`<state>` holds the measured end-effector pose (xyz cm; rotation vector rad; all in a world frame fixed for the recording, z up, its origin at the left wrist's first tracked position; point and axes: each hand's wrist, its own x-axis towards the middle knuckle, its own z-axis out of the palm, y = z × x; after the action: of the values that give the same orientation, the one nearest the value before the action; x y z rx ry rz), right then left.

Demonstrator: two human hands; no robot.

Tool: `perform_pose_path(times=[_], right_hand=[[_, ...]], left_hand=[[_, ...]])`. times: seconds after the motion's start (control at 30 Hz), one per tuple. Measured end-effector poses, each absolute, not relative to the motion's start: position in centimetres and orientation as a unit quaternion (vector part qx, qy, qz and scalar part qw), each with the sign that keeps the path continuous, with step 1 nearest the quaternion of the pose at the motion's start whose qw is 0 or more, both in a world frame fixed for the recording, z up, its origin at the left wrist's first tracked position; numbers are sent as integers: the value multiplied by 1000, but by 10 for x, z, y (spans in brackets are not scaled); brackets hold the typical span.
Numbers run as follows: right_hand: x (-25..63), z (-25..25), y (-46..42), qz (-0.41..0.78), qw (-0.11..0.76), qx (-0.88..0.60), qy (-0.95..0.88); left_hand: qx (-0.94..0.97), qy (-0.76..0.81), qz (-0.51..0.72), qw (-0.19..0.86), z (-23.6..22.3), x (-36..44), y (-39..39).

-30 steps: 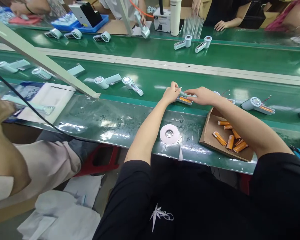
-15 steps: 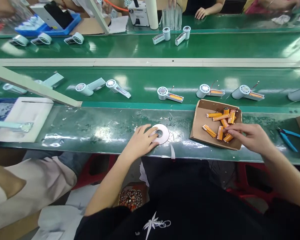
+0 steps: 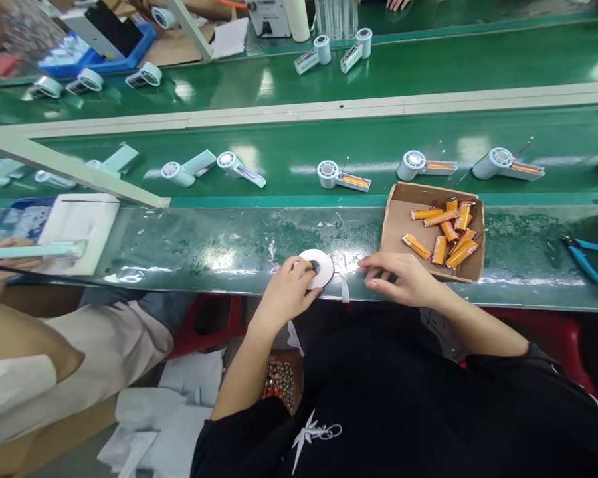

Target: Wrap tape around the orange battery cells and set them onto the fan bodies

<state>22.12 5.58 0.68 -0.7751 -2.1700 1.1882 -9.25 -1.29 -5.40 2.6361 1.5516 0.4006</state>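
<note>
Right hand (image 3: 403, 279) now outside carton (image 3: 397, 226)

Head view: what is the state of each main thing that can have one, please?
White round tape roll: flat, tail unwound.
Brown cardboard box: open-topped, holding orange cylinders.
Blue-handled pliers: handles apart.
Central pale-blue round-headed device: handle open, orange insert exposed.
Left hand: on roll.
Right hand: fingers parted.

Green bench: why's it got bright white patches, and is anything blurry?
In the head view, the patches on the bench are glare, probably reflected light; the same view shows shine on the belt; its upper left corner looks smeared, while the tape roll looks clearer.
</note>
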Motion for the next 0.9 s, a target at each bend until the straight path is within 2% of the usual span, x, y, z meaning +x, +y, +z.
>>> perform_pose_path(times=[0.17, 0.33, 0.43, 0.5, 0.57, 0.63, 0.7, 0.77, 0.83, 0.9], right_hand=[[202, -10, 43, 557, 167, -367, -726], [185, -13, 36, 627, 122, -229, -735], [185, -16, 32, 611, 115, -164, -766], [195, -16, 31, 573, 74, -155, -801], [214, -8, 34, 553, 31, -168, -816], [238, 7, 40, 547, 45, -215, -808], [260, 23, 52, 471, 122, -332, -808], [274, 32, 68, 294, 164, -470, -816], [279, 31, 84, 121, 104, -551, -819], [280, 23, 96, 50, -5, -562, -825]], left_hand=[[807, 507, 298, -47, -59, -78, -43], [771, 522, 352, -94, -72, -73, -48], [733, 559, 368, -121, -88, -86, -43], [680, 606, 395, -117, -94, -96, -41], [628, 645, 424, -100, -95, -102, -41], [604, 655, 444, -94, -90, -102, -40], [617, 638, 451, -98, -83, -97, -38], [643, 614, 448, -95, -79, -86, -33], [669, 592, 441, -80, -77, -72, -26], [697, 568, 433, -56, -77, -57, -19]])
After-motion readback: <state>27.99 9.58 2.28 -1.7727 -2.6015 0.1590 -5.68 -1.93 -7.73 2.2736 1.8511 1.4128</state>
